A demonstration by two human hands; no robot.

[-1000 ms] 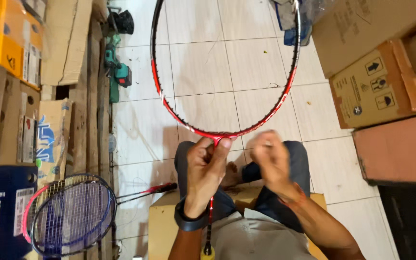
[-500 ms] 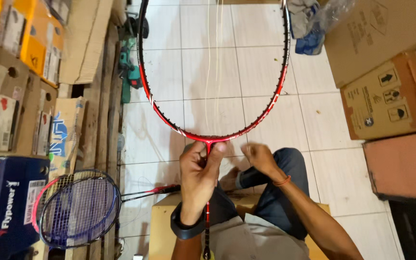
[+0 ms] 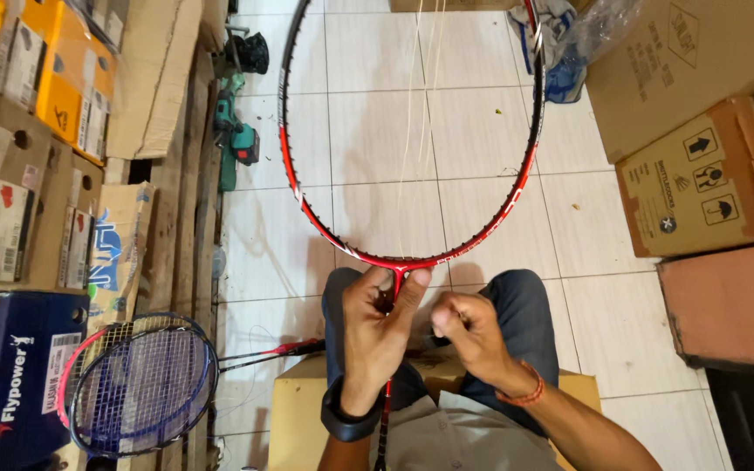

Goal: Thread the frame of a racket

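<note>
I hold a red and black badminton racket frame point(image 3: 307, 205) upright in front of me, head pointing away. A few loose pale strings point(image 3: 416, 122) run down its otherwise unstrung head. My left hand point(image 3: 377, 336) grips the racket at the throat, thumb and fingers wrapped around the shaft. My right hand point(image 3: 471, 336), with a red band on the wrist, sits just right of the throat, fingers pinched on a thin string end. Both hands rest above my knees and a tan box point(image 3: 294, 419) on my lap.
A strung blue and pink racket point(image 3: 137, 384) lies at the lower left, leaning on a blue box point(image 3: 10, 384). Cardboard boxes point(image 3: 700, 187) line the right side, stacked cartons point(image 3: 28, 131) the left. A green power tool point(image 3: 236, 135) lies on the white tile floor.
The view has shifted, so the racket head sits higher and further right in frame. My right hand has pulled down and to the right of the throat with the string.
</note>
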